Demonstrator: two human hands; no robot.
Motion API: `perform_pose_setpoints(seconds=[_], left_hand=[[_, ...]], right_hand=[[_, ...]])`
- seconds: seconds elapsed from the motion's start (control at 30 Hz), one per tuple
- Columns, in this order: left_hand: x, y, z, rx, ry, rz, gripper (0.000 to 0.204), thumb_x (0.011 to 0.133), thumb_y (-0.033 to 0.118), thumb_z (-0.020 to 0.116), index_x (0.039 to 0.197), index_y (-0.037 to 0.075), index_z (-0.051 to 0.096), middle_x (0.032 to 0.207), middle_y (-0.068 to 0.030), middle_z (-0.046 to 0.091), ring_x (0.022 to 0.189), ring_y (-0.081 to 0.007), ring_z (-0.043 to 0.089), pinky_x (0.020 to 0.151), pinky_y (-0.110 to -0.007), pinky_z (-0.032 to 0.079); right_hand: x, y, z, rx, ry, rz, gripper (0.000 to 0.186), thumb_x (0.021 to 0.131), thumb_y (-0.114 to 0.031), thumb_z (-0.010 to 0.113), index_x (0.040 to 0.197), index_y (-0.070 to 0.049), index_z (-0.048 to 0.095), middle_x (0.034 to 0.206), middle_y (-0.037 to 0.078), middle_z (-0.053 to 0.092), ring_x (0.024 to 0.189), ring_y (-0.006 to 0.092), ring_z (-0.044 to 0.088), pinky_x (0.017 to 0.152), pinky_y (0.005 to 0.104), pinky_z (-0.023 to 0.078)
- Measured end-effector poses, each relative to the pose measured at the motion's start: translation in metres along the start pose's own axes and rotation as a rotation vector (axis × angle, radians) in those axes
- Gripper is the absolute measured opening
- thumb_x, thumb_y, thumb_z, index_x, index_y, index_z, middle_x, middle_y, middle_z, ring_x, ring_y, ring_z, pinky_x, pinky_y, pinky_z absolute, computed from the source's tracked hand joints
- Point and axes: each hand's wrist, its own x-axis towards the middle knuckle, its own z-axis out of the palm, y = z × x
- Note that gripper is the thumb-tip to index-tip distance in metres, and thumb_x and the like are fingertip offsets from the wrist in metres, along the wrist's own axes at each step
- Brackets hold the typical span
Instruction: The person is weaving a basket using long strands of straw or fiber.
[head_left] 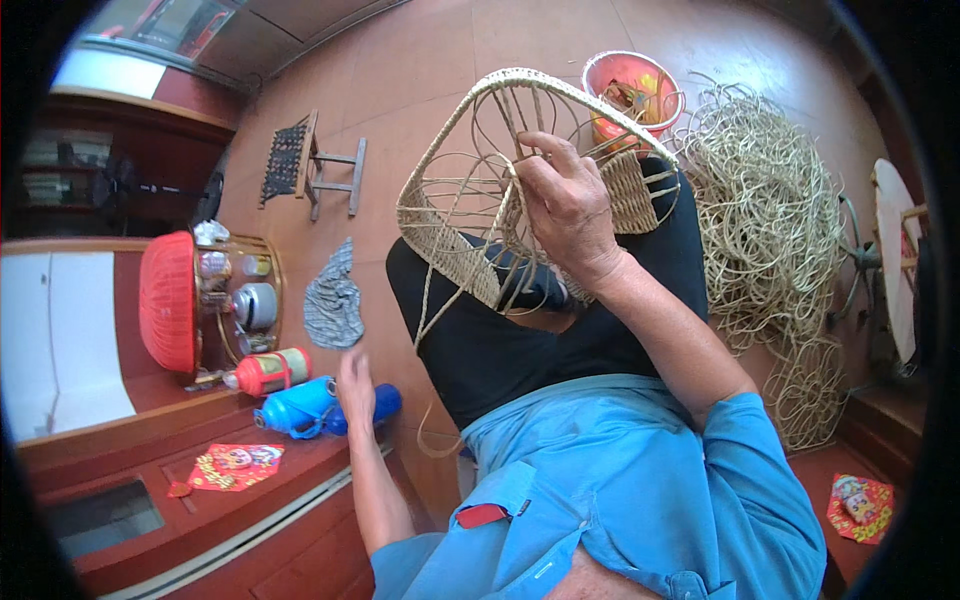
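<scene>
A half-woven basket [465, 262] of twisted straw cord on a thin frame rests across my knees. Cord wraps its rim, and bare struts and loops cross its middle. My right hand [568, 205] reaches in over it, fingers closed in a pinch on a cord-wrapped part near the centre; the fingertips partly hide what they grip. Out to the left, away from the basket, my left hand [356, 380] is raised in front of the thermos flasks. Motion smears its fingers, so I cannot make out anything in them. A loose cord strand [425, 318] hangs off the basket's left side.
A large heap of straw cord [765, 220] lies on the floor at right, beside a red bucket [632, 85]. At left are a small stool [290, 160], a grey cloth [333, 300], a red cover [168, 300], a red thermos [272, 370] and a blue thermos [300, 405].
</scene>
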Motion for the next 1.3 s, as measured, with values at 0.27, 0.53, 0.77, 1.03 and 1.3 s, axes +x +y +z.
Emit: perform_pose_setpoints(seconds=[0.27, 0.53, 0.77, 1.03, 1.3], left_hand=[[0.001, 0.228, 0.048, 0.144, 0.178, 0.657, 0.016, 0.104, 0.021, 0.074, 0.111, 0.006, 0.077, 0.098, -0.0127, 0.076, 0.089, -0.0351, 0.069, 0.082, -0.048, 0.053], [0.038, 0.066, -0.055, 0.437, 0.428, 0.151, 0.028, 0.106, 0.022, 0.066, 0.127, 0.005, 0.075, 0.117, -0.0236, 0.079, 0.107, -0.0445, 0.076, 0.092, -0.057, 0.057], [-0.023, 0.218, -0.046, -0.372, -0.083, 0.228, 0.029, 0.113, 0.018, 0.063, 0.131, -0.001, 0.076, 0.106, -0.0064, 0.079, 0.096, -0.0124, 0.072, 0.087, -0.033, 0.058], [0.009, 0.328, 0.096, -0.127, 0.205, 0.821, 0.044, 0.106, 0.006, 0.065, 0.149, 0.0, 0.064, 0.121, -0.0223, 0.078, 0.103, -0.0422, 0.077, 0.089, -0.048, 0.062], [0.026, 0.345, 0.104, -0.076, 0.162, 0.857, 0.036, 0.107, 0.009, 0.064, 0.141, 0.0, 0.066, 0.109, -0.0238, 0.077, 0.097, -0.0414, 0.078, 0.081, -0.051, 0.061]], right_hand=[[0.003, -0.004, 0.003, 0.014, 0.032, 0.012, 0.017, 0.093, -0.006, 0.076, 0.108, -0.009, 0.069, 0.132, 0.009, 0.071, 0.106, 0.03, 0.072, 0.085, 0.0457, 0.05], [0.011, 0.006, -0.002, 0.014, 0.042, -0.003, 0.015, 0.095, -0.014, 0.077, 0.106, -0.009, 0.069, 0.133, 0.013, 0.075, 0.105, 0.0288, 0.076, 0.082, 0.043, 0.055], [0.022, 0.005, -0.001, 0.029, -0.017, 0.054, 0.015, 0.097, -0.015, 0.076, 0.106, -0.01, 0.066, 0.119, 0.01, 0.077, 0.092, 0.0316, 0.078, 0.075, 0.0446, 0.061], [0.036, 0.001, 0.001, -0.03, -0.066, 0.043, 0.015, 0.101, -0.019, 0.072, 0.104, -0.011, 0.06, 0.098, 0.01, 0.071, 0.078, 0.0348, 0.076, 0.062, 0.0454, 0.061], [0.038, 0.003, -0.001, -0.038, -0.13, 0.083, 0.012, 0.105, -0.018, 0.068, 0.107, -0.01, 0.06, 0.096, 0.011, 0.073, 0.08, 0.0357, 0.077, 0.064, 0.0466, 0.063]])
